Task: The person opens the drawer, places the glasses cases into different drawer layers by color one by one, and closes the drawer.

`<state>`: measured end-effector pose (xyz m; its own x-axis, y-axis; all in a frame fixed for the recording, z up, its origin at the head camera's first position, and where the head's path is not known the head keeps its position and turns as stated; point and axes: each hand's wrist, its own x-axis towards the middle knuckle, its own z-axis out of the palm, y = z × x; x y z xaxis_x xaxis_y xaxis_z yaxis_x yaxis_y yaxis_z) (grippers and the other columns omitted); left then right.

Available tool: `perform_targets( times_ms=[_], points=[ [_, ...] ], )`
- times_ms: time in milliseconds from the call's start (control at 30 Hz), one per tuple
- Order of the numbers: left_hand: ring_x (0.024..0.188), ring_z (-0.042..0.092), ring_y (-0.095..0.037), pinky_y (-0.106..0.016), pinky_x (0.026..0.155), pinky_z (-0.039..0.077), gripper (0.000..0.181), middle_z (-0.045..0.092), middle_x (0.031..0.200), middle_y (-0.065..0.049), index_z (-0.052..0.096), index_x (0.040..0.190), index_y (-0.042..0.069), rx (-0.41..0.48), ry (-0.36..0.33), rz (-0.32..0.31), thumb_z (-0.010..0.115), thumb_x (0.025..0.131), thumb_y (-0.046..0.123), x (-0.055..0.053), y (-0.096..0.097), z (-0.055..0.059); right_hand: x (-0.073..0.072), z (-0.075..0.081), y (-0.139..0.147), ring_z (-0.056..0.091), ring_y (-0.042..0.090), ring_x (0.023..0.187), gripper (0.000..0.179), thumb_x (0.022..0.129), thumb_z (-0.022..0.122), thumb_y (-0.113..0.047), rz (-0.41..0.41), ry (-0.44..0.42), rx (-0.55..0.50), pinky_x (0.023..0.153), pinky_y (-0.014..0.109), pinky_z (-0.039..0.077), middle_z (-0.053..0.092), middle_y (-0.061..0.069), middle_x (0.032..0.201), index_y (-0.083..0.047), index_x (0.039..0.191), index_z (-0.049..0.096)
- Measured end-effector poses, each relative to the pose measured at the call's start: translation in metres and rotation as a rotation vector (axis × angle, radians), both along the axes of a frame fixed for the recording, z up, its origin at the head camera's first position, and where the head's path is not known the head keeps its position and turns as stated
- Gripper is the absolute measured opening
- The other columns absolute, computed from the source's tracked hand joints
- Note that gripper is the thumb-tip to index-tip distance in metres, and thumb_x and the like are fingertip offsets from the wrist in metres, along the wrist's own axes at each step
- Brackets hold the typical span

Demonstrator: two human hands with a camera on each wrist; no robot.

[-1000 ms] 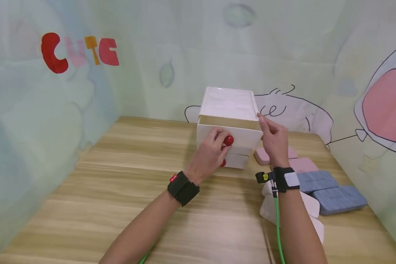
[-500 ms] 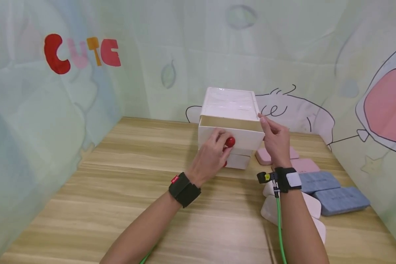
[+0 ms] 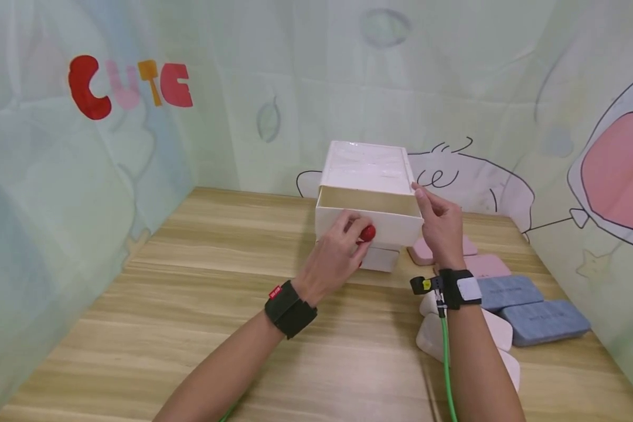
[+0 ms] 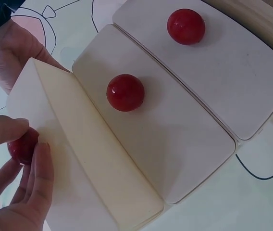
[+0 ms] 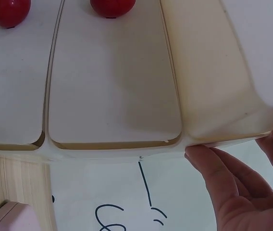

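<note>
A white drawer cabinet [image 3: 369,167] stands at the back of the table, its top drawer [image 3: 327,218] pulled partly out. In the left wrist view, my left hand [image 4: 23,183] pinches the red round knob [image 4: 23,144] on that drawer's front between thumb and fingers. Two lower drawers, each with a red knob, are closed; the middle knob [image 4: 125,92] shows beside the pulled-out drawer. My right hand [image 3: 443,225] rests at the cabinet's upper right side, with fingertips [image 5: 199,156] against the side wall close to the drawer opening. The visible part of the drawer's inside is bare.
On the table's right lie pink blocks [image 3: 487,265], blue blocks [image 3: 545,322] and white blocks [image 3: 432,334], partly behind the right forearm. A green cable [image 3: 446,363] runs from the right wrist strap. Printed cloth walls [image 3: 232,117] close off the back and sides.
The top drawer has come a little further out toward me, with my left hand holding its knob. My right hand stays at the cabinet's side.
</note>
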<state>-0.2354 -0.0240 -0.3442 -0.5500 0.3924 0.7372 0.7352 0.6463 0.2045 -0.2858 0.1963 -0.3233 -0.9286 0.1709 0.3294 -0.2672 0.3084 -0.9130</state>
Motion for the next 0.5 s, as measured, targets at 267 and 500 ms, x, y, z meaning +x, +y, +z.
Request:
perform_targets(
  times_ms=[267,500],
  points=[
    [0.103,0.065,-0.020,-0.028,0.093,0.059,0.031,0.060,0.116,-0.012,0.066,0.118,0.002,0.003,0.013,-0.021,0.076,0.090,0.007,0.0077,-0.0017,-0.0056,0.0037,-0.0062,-0.0003,0.055,0.015,0.135,0.043,0.099,0.057,-0.054,-0.007,-0.020,0.008,0.101,0.032,0.049,0.060,-0.005,0.146,-0.034,0.137,0.063],
    [0.104,0.066,-0.021,-0.029,0.094,0.058,0.029,0.060,0.117,-0.012,0.066,0.118,0.001,0.015,0.040,-0.037,0.075,0.091,0.006,0.0093,-0.0029,-0.0019,0.0023,-0.0005,-0.0004,0.053,0.017,0.139,0.044,0.099,0.056,-0.055,-0.001,-0.013,0.006,0.111,0.043,0.045,0.058,-0.005,0.148,-0.034,0.138,0.062]
  ],
)
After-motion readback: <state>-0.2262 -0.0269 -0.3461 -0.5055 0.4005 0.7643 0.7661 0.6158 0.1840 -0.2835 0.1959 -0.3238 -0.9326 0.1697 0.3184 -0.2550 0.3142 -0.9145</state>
